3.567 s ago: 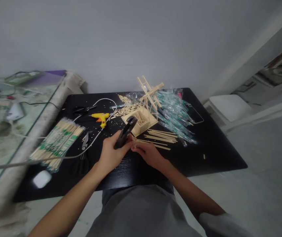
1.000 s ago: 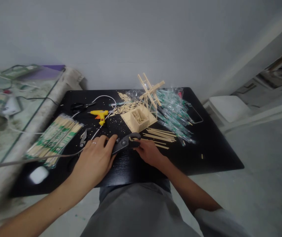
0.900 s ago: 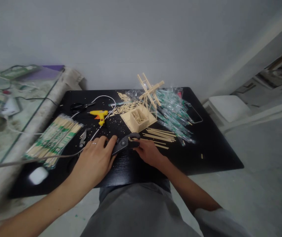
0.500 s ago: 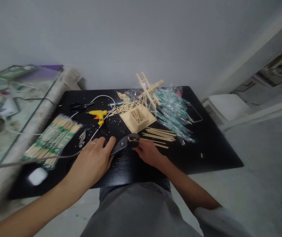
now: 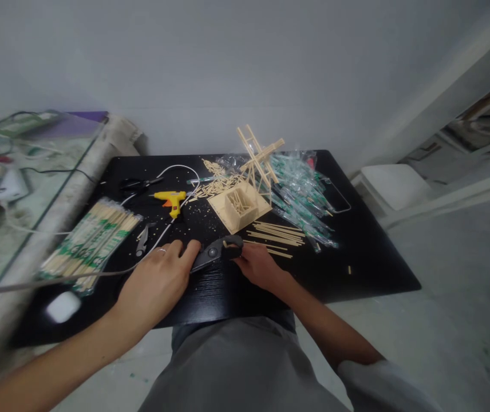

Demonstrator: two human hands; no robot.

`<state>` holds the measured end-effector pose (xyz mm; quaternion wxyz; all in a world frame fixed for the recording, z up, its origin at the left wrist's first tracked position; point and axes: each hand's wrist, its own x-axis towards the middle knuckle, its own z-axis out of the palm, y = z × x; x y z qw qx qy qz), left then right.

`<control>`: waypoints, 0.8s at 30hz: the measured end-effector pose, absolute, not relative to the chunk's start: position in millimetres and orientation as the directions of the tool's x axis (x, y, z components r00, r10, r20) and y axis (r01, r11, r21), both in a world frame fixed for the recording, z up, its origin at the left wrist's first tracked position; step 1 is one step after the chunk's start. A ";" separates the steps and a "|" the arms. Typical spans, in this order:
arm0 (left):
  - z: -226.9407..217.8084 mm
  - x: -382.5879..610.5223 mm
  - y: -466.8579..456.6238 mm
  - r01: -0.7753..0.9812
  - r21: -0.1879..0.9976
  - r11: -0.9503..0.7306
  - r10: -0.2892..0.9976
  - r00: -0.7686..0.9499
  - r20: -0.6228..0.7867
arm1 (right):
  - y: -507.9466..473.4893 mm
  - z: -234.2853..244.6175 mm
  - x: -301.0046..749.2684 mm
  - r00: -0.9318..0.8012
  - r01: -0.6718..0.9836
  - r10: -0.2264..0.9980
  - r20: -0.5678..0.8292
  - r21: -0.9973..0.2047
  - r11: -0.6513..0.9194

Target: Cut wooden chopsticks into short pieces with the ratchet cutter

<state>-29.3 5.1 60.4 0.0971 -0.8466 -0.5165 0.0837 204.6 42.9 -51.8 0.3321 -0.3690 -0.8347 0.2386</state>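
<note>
My left hand (image 5: 157, 280) is wrapped around the handles of a pair of dark hand cutters (image 5: 210, 253), whose curved jaws point right. A short piece of pale wooden stick (image 5: 226, 244) shows at the jaws. Close against the cutter head, my right hand (image 5: 260, 264) is closed in a pinch on the stick; its fingertips are partly hidden. Just beyond both hands stands a square wooden-stick model base (image 5: 221, 214) with an open box holding cut pieces. Long loose chopsticks (image 5: 279, 233) lie beside it to the right.
A yellow glue gun (image 5: 173, 200) with a white cord lies left of the model. Bagged chopsticks (image 5: 94, 240) and a white case (image 5: 63, 306) are at the left. Windmill-like stick frame (image 5: 259, 157), green-printed wrappers (image 5: 300, 189) and cut bits (image 5: 219, 184) fill the back.
The cutters' jaws sit slightly lower and look more closed around the stick. My left hand has dipped a little; my right hand has hardly moved.
</note>
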 end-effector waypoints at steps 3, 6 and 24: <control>57.4 -31.9 6.5 0.863 -0.235 -0.448 0.888 0.460 -0.003 | 41.7 -47.1 203.9 -0.503 0.441 0.786 0.359 -0.675 0.591; 56.1 -37.9 9.0 0.883 -0.193 -0.428 0.891 0.448 0.074 | 39.2 -34.4 205.0 -0.503 0.368 0.787 0.357 -0.736 0.568; 28.8 -60.1 0.9 0.785 0.610 -0.109 0.915 0.319 -0.248 | 31.6 -62.2 195.9 -0.410 0.705 0.893 0.188 -0.555 0.441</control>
